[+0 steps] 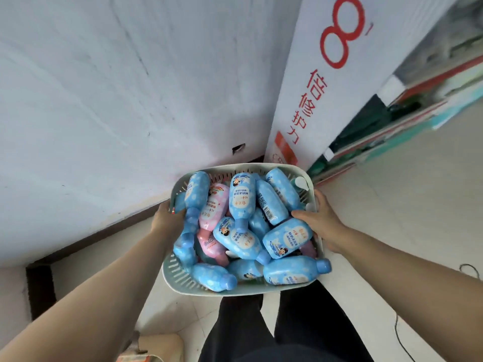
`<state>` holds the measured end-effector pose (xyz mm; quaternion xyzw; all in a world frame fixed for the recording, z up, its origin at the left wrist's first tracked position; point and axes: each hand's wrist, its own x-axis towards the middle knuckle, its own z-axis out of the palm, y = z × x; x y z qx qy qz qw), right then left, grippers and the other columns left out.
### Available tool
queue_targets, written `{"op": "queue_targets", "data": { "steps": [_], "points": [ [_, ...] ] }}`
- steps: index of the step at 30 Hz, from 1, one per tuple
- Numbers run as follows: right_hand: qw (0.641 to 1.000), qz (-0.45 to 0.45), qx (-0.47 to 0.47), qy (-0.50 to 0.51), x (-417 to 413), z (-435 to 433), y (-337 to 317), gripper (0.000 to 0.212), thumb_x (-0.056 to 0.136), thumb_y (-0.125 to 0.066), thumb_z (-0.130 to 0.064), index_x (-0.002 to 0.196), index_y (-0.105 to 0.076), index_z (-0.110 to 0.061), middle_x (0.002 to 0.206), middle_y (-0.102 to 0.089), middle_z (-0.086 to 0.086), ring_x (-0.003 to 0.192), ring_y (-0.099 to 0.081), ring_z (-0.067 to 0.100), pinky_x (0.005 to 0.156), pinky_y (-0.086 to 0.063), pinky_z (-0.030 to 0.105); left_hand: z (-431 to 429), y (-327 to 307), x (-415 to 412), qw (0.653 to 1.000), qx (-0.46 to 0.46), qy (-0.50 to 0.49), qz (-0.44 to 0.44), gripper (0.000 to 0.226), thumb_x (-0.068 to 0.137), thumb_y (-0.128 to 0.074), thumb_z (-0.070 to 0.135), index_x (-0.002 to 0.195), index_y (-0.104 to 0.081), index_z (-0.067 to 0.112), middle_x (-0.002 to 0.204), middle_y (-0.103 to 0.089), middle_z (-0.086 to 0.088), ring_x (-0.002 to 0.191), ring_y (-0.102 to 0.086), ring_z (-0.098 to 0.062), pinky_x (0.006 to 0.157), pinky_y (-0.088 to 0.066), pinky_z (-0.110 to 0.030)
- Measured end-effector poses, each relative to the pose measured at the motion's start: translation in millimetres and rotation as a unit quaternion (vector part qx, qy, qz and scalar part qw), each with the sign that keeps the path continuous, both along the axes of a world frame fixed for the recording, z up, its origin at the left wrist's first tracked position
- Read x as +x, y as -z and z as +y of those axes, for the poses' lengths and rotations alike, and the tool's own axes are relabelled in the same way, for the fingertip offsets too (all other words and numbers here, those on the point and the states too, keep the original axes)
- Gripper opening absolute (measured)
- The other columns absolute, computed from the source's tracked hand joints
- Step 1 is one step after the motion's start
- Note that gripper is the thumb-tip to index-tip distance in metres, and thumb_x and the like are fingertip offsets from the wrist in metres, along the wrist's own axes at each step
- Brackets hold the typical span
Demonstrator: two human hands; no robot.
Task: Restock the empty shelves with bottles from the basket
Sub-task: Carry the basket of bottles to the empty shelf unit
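From the head camera, a pale basket (236,291) with slotted walls is held out in front of the person, at waist height above a tiled floor (397,205). The left hand (167,218) grips the basket's left rim, the thumb lying inside against a blue bottle; its other fingers are hidden behind the wall, so I cannot tell how they curl. The right hand (322,223) grips the right rim, thumb hooked over the edge and resting on a bottle, fingers wrapped round the outside. The basket is heaped with bottles (241,202) lying on their sides at all angles, mostly blue with blue caps, and at least two pink bottles (214,206) left of centre, partly buried. One blue cap juts over the near right rim. Past the basket stands a white wall (104,100) with a dark skirting, and beside it a white panel (326,82) printed with red characters. At the far right, shelves (418,100) with red edges hold green and teal packs, blurred. Dark trousers (261,333) show below the basket, and a thin cable (467,269) lies on the floor to the right.
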<state>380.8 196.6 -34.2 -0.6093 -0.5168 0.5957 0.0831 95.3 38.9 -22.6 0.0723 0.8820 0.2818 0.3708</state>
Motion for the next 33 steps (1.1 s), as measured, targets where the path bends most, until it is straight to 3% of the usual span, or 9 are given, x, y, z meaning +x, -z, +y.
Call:
{"op": "queue_targets", "data": {
  "steps": [2,6,10,15,20,23,30,33],
  "points": [
    [0.999,-0.004,-0.010,0.035,38.4,-8.6,-3.6,0.081,0.057,-0.075,-0.034,0.128,-0.037,-0.040,0.117,-0.060,-0.004,0.100,-0.063,0.019,0.089,-0.052,0.046,11.8,-5.6,30.5,0.999,-0.009,0.046,0.010,0.043,0.084,-0.062,0.022,0.126,-0.053,0.016,0.113,-0.062,-0.012,0.102,-0.058,-0.034,0.095,-0.049,-0.045],
    [0.996,0.013,-0.028,0.083,120.3,-16.8,-12.1,0.062,0.076,-0.071,-0.011,0.123,-0.037,-0.034,0.100,-0.060,-0.005,0.088,-0.063,0.016,0.078,-0.054,0.036,35.5,-9.8,99.8,0.993,-0.006,0.119,0.023,0.039,0.084,-0.061,0.026,0.121,-0.056,0.016,0.108,-0.064,-0.011,0.097,-0.061,-0.035,0.091,-0.051,-0.044],
    [0.994,0.011,-0.018,0.109,216.2,-12.4,-16.0,0.067,0.071,-0.072,-0.015,0.129,-0.040,-0.030,0.109,-0.062,0.000,0.094,-0.064,0.021,0.087,-0.054,0.046,61.0,-4.5,182.6,0.987,-0.006,0.161,0.021,0.045,0.080,-0.067,0.033,0.121,-0.056,0.021,0.107,-0.065,-0.009,0.095,-0.063,-0.033,0.085,-0.053,-0.045],
    [0.988,0.001,-0.018,0.151,337.7,7.7,-34.2,0.058,0.074,-0.072,-0.009,0.115,-0.038,-0.033,0.109,-0.061,0.004,0.094,-0.064,0.024,0.087,-0.053,0.049,107.8,4.8,289.4,0.979,-0.004,0.204,0.009,0.040,0.077,-0.071,0.034,0.113,-0.060,0.022,0.102,-0.068,-0.009,0.091,-0.067,-0.033,0.083,-0.055,-0.049],
    [0.975,-0.017,-0.024,0.222,443.0,40.6,-45.8,0.070,0.078,-0.070,-0.007,0.136,-0.034,-0.022,0.104,-0.057,0.006,0.095,-0.063,0.028,0.085,-0.054,0.044,177.5,8.3,389.3,0.969,0.018,0.245,-0.019,0.043,0.071,-0.075,0.033,0.111,-0.065,0.019,0.098,-0.070,-0.014,0.081,-0.068,-0.031,0.078,-0.058,-0.046],
    [0.959,-0.014,-0.023,0.281,497.4,64.9,-42.4,0.066,0.079,-0.070,-0.006,0.135,-0.036,-0.019,0.103,-0.059,0.008,0.091,-0.064,0.028,0.082,-0.055,0.043,233.8,2.7,448.1,0.953,0.028,0.299,-0.033,0.046,0.079,-0.073,0.028,0.120,-0.059,0.013,0.105,-0.067,-0.017,0.086,-0.066,-0.034,0.072,-0.055,-0.038],
    [0.922,-0.001,-0.033,0.386,583.5,162.1,-30.9,0.063,0.078,-0.070,-0.011,0.131,-0.040,-0.023,0.110,-0.062,0.014,0.094,-0.065,0.032,0.083,-0.055,0.049,390.1,6.9,545.3,0.916,0.041,0.398,-0.036,0.043,0.083,-0.068,0.019,0.122,-0.056,0.009,0.113,-0.063,-0.017,0.099,-0.062,-0.035,0.086,-0.053,-0.043],
    [0.908,0.005,-0.041,0.416,612.8,218.5,-29.3,0.068,0.076,-0.073,-0.015,0.133,-0.039,-0.026,0.110,-0.063,0.013,0.093,-0.065,0.031,0.074,-0.056,0.044,465.1,8.5,576.9,0.902,0.023,0.431,-0.011,0.047,0.083,-0.067,0.024,0.125,-0.055,0.007,0.117,-0.061,-0.018,0.105,-0.060,-0.037,0.092,-0.050,-0.045]
  ]
}}
